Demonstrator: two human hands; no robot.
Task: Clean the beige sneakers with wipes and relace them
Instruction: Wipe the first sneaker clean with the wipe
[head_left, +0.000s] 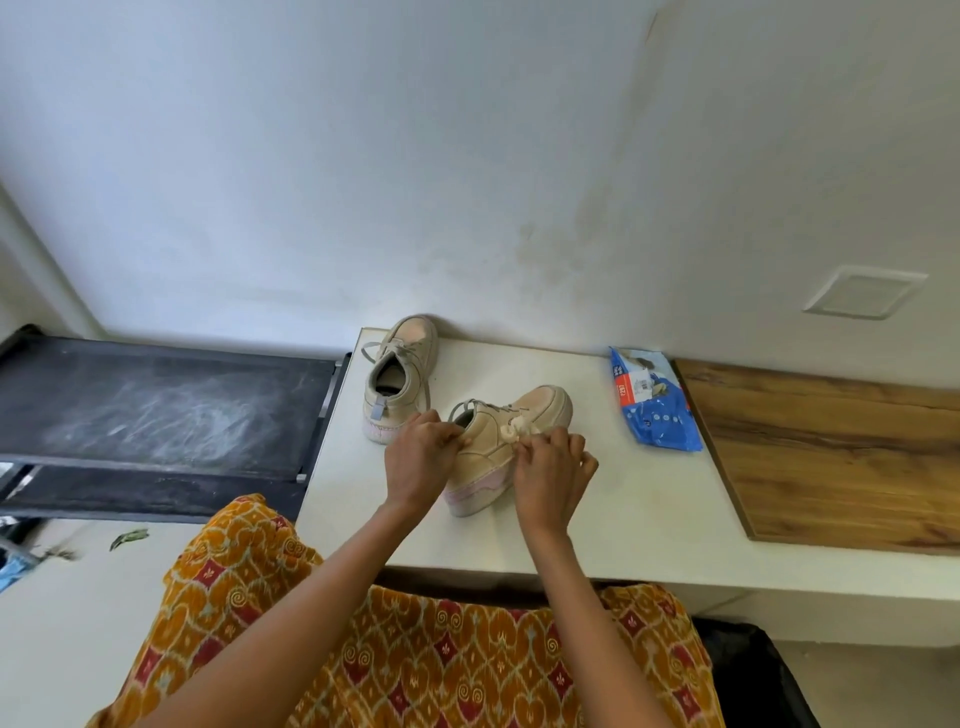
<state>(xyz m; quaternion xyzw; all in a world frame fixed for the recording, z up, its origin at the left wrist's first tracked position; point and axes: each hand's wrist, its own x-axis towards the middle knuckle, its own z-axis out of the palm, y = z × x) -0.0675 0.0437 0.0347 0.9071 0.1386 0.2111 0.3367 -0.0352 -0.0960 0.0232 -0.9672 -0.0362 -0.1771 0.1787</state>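
Observation:
Two beige sneakers stand on a white table. The near sneaker points right and away, with grey laces along its top. My left hand grips its heel collar. My right hand pinches a crumpled white wipe against the sneaker's side, below the laces. The far sneaker stands at the table's back left with its toe to the wall and its laces hanging loose. A blue pack of wipes lies at the back right of the white top.
A wooden board covers the table's right part. A black dusty rack stands left of the table. The white wall runs close behind the sneakers. My patterned orange clothing fills the foreground, and a dark bag sits at lower right.

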